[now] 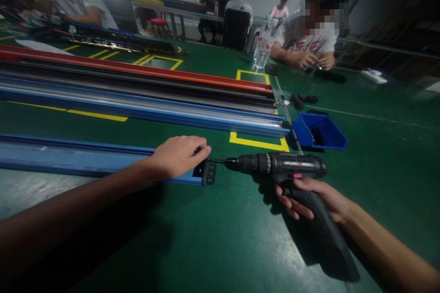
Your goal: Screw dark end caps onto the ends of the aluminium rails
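Observation:
A black cordless drill (299,167) lies in my right hand (309,197), whose fingers wrap round its handle near the trigger. Its long bit points left and reaches the black slotted end bracket (210,173) on a blue metal rail (75,155). My left hand (182,155) rests over the right end of that rail, fingers curled and pressing down on it beside the bracket. Whether the bit's tip sits in a screw is too small to tell.
Behind my hands lie several long blue, black and orange rails (144,96) side by side. A blue parts bin (319,130) stands right of their ends, with small black parts (304,99) beyond. Plastic bottles (264,46) stand near a person (305,41) seated opposite. Yellow tape marks the green table.

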The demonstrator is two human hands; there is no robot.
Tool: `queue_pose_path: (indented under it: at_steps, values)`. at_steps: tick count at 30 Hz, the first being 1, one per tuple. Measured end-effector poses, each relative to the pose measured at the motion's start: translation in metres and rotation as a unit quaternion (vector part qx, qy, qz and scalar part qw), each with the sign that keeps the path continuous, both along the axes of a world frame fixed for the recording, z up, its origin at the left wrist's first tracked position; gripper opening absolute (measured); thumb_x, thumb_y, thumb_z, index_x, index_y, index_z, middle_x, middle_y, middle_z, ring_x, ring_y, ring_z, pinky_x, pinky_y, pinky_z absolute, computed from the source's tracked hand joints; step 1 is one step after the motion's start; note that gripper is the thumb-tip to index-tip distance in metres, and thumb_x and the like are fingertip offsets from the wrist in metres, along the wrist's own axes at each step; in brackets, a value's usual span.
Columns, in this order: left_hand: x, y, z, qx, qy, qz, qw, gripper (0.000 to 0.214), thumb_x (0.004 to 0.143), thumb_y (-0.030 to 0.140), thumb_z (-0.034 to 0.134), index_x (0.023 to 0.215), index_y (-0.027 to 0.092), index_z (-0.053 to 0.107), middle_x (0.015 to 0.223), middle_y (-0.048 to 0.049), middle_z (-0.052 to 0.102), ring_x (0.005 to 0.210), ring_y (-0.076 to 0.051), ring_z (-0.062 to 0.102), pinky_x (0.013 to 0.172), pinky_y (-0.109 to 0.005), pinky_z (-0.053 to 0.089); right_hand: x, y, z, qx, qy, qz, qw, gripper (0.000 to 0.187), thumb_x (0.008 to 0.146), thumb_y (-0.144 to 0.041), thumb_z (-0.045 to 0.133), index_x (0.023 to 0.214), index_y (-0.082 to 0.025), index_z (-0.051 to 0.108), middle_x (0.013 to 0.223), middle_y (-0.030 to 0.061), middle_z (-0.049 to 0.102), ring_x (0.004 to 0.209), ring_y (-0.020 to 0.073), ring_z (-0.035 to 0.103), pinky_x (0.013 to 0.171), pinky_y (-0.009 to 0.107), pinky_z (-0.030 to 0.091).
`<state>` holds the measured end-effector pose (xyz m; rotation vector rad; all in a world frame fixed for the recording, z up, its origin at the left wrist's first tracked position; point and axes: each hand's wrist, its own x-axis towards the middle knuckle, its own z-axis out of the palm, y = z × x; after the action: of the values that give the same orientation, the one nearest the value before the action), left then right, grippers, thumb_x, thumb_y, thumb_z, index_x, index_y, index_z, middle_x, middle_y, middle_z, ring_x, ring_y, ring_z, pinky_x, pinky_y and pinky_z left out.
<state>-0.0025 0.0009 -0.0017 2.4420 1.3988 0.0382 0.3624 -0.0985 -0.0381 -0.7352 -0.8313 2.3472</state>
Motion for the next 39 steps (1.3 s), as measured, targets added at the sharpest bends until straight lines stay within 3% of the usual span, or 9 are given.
queue_pose_path:
  at_steps: [39]
  values:
    - [0.0007,-0.0008,0.0015,-0.013,-0.005,0.008,1.0,0.041,0.102,0.05,0.035,0.078,0.023,0.055,0.083,-0.0028,0.065,0.07,-0.02,0.054,0.062,-0.033,0.025,-0.0019,0.0011,0.0006,0.001,0.026,0.0,1.0,0.039,0.104,-0.035,0.053,0.117,-0.003,0.07,0.093,0.0112,0.073,0.054,0.0046,0.062,0.071,0.023,0.058]
